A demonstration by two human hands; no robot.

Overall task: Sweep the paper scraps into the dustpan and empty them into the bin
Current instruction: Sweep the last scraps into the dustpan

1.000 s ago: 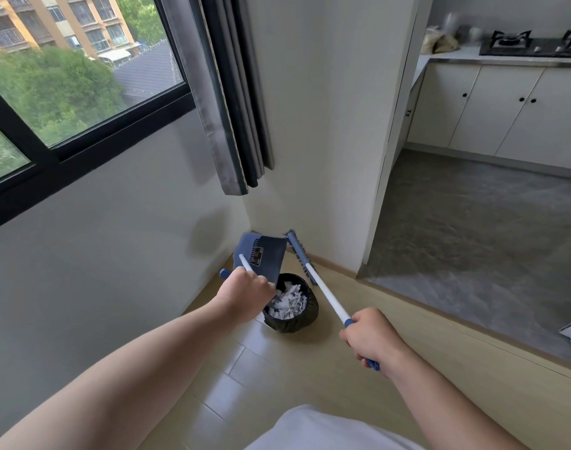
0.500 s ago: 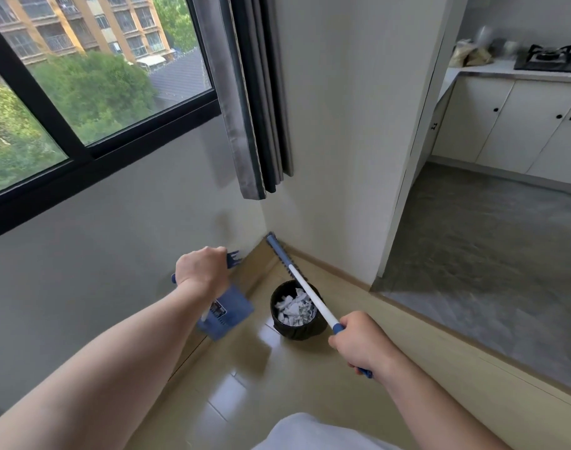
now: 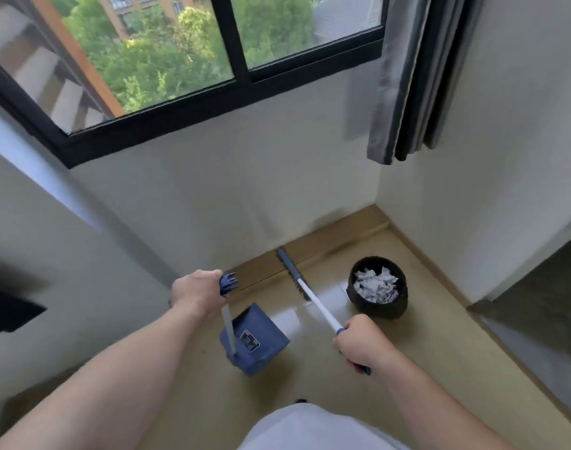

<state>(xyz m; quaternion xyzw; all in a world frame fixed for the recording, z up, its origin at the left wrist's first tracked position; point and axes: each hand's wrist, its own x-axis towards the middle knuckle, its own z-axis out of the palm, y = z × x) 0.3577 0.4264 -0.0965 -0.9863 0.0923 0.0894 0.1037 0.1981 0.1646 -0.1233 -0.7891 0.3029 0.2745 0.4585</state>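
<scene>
My left hand (image 3: 198, 292) grips the blue top of the dustpan's handle. The blue dustpan (image 3: 256, 341) hangs below it, just above the wooden floor, left of the bin. My right hand (image 3: 362, 344) grips the blue grip of the broom (image 3: 313, 298). Its white shaft slants up-left, and the blue brush head lies on the floor by the skirting board. The round black bin (image 3: 378, 295) stands in the corner to the right, filled with white paper scraps (image 3: 376, 284).
A white wall with a black-framed window (image 3: 241, 73) runs ahead. A grey curtain (image 3: 414, 76) hangs at the upper right above the corner. A grey floor area (image 3: 543, 316) begins at the right. A dark object (image 3: 8, 311) sticks out at the left edge.
The dustpan was tipped over the bin, then swung away left and down; it now hangs left of the bin. The view has turned left toward the window. My right hand keeps hold of the broom.
</scene>
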